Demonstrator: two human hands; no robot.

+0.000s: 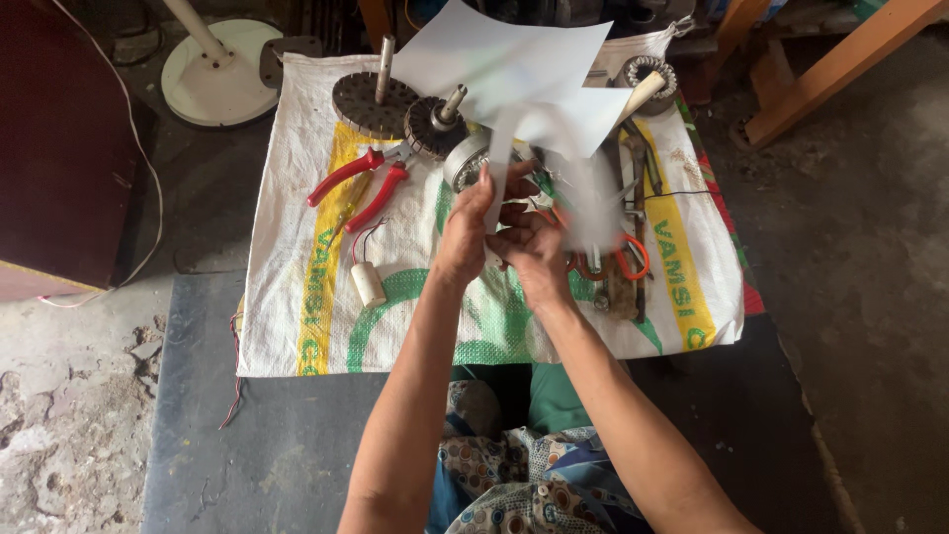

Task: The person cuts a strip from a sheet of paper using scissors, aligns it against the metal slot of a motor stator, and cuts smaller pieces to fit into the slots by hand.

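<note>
Both hands, left hand (467, 229) and right hand (529, 247), pinched white paper sheet (514, 69) | strip part-separated, motion-blurred | pliers (361, 183), motor parts (435, 124) lay untouched on far sack (297, 297)

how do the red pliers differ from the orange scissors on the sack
The red pliers lie in plain view left of the hands, handles spread, metal jaws near a motor rotor. The orange scissors lie right of the hands, mostly hidden under blurred white paper, only their ring handles showing. Both rest on the woven sack.

Rough concrete floor (870, 247) w/ dark mat (267, 445), dark red cabinet (59, 138) left, wooden frame (840, 64) top right.
</note>
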